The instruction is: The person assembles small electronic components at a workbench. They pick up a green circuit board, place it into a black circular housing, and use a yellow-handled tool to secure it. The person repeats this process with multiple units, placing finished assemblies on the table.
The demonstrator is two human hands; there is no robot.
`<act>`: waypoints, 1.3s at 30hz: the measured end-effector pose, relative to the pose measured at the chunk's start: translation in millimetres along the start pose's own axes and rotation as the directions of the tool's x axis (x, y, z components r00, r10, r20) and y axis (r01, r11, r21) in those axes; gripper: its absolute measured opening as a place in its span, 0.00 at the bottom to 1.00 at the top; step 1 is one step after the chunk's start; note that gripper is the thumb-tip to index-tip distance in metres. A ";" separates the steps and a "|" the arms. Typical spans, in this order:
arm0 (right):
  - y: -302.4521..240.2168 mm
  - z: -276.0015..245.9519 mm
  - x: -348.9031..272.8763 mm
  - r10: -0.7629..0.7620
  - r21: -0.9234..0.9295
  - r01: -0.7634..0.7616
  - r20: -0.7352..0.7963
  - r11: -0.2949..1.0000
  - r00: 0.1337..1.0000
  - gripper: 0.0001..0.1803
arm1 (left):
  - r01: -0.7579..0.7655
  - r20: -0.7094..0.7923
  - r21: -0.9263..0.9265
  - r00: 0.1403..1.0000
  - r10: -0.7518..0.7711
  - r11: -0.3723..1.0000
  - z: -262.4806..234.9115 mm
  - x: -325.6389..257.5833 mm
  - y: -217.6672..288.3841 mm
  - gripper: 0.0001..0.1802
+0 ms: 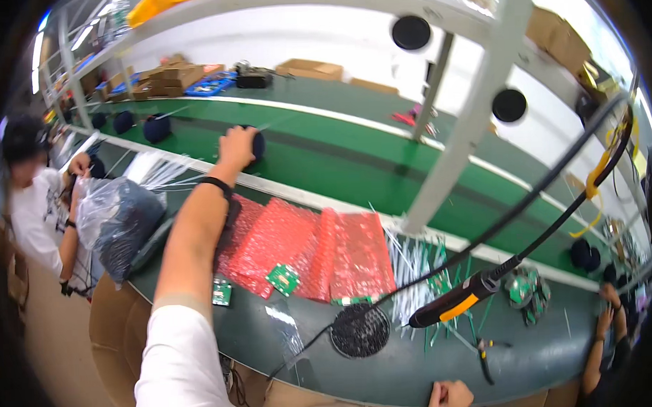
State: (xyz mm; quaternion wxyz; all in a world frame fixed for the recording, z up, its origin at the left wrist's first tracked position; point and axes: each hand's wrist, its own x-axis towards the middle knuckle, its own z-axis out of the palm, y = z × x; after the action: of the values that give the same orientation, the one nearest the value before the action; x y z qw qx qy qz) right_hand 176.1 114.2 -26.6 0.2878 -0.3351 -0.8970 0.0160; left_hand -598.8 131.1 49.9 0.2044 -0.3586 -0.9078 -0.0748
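The belt (pixel 324 153) is dark green with a white edge strip (pixel 318 198). At about ten o'clock the left hand (pixel 236 146) lies on a round dark blue thing (pixel 256 144); its wrist has a black band (pixel 216 184) and its sleeve (pixel 181 366) is white. In the centre the bubble wrap sheets (pixel 299 247) are red, with small green circuit boards (pixel 283 279) on them. Below, at six o'clock, the round mesh disc (pixel 359 331) is black. Toward four o'clock the hanging tool (pixel 455 301) is black with an orange grip. The frame posts (pixel 467 119) are white. At nine o'clock the plastic bag (pixel 118 214) is clear with dark contents. At eleven o'clock the boxes (pixel 171 78) are brown and the trays (pixel 210 85) blue.
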 end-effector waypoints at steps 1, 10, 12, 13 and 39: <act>-1.6 1.0 1.1 0.034 0.059 -0.032 -0.039 0.998 0.999 0.06 | -0.002 -0.022 -0.042 1.000 0.001 0.999 -4.5 -3.1 -2.8 0.40; 15.6 -30.3 8.4 0.318 0.310 -0.270 -0.119 0.912 0.941 0.10 | -0.100 -0.061 -0.907 0.992 0.107 0.409 -217.4 -165.2 -4.6 0.54; 46.4 -46.5 19.7 0.288 0.066 -0.280 -0.194 0.958 0.938 0.20 | -0.156 -0.066 -0.891 0.974 0.219 0.425 -278.3 -242.2 14.5 0.63; 63.9 -52.9 24.2 0.234 -0.108 -0.261 -0.211 0.959 0.949 0.26 | -0.154 -0.044 -0.829 0.976 0.212 0.538 -304.1 -281.5 28.2 0.69; 11.7 -83.6 -49.8 0.355 0.505 -0.373 0.136 0.778 0.925 0.23 | -0.463 -0.008 -0.839 0.536 0.844 0.286 -247.7 -413.6 357.1 0.27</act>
State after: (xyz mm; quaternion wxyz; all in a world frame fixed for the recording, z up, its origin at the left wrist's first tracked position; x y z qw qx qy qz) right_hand 257.5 79.2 15.4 0.3443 -0.4108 -0.7814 0.3195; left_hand -4.0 65.8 94.5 -0.1674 -0.7645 -0.5607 -0.2706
